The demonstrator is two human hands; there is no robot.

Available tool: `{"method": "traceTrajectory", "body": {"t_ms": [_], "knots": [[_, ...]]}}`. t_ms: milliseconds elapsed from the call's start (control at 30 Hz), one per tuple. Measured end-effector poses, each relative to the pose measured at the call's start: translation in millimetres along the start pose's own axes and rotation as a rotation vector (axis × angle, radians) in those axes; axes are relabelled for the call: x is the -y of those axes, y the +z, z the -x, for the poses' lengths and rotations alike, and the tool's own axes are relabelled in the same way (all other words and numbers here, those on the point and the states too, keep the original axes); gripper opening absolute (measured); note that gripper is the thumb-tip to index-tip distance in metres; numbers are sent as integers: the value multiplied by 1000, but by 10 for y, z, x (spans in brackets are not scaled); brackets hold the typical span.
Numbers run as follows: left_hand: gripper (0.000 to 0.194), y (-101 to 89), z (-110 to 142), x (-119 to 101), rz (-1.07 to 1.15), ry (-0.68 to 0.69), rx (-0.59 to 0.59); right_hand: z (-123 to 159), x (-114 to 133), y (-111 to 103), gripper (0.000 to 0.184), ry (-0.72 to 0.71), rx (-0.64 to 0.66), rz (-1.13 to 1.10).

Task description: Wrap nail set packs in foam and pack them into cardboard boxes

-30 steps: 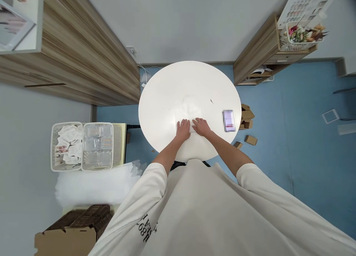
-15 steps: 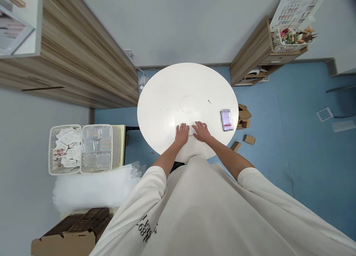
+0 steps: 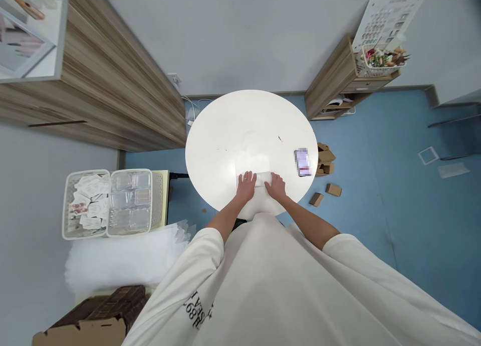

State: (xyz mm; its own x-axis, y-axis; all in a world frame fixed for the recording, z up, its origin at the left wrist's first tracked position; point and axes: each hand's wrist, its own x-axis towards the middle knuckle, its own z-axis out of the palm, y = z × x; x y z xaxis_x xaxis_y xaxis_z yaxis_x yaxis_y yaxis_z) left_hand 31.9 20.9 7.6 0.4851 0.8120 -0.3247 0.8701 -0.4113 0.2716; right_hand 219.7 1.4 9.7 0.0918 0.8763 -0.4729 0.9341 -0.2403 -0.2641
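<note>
A thin whitish sheet (image 3: 252, 162) lies on the round white table (image 3: 225, 120) near its front edge. Its near part is folded or rolled into a flat white bundle (image 3: 263, 179); what is inside, if anything, is hidden. My left hand (image 3: 246, 186) grips the bundle's left end, with the fingers over its top. At the other end, my right hand (image 3: 277, 187) is closed round the bundle, fingers along its side. To the right on the table lies a phone-like purple item (image 3: 302, 162), blurred out.
Left of me, white baskets hold paper packets (image 3: 90, 195) and clear plastic boxes (image 3: 130, 198), beside a stack of translucent white sheets (image 3: 124, 258). Brown cartons (image 3: 325, 160) sit on the floor right of the table. A wooden cabinet (image 3: 131, 75) stands at the left.
My right hand has shifted slightly right and down, from lying over the bundle to its right end. More of the white bundle shows between my hands. The camera view has shifted slightly.
</note>
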Motion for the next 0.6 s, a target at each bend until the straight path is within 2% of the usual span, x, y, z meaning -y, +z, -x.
{"method": "traceTrajectory", "body": {"t_ms": [67,167,300,600], "knots": [[71,6,28,-44,-5,29,10,-26,18,24,57,126,-1,-43],[70,-3,34,-95,5,59,55,-99,55,59,50,206,-29,-101],[66,-30,-35,-134,23,33,111,-180,109,113,41,249,-73,-116],[67,39,-252,-189,-12,-31,149,-257,126,165,26,236,-29,-116]]}}
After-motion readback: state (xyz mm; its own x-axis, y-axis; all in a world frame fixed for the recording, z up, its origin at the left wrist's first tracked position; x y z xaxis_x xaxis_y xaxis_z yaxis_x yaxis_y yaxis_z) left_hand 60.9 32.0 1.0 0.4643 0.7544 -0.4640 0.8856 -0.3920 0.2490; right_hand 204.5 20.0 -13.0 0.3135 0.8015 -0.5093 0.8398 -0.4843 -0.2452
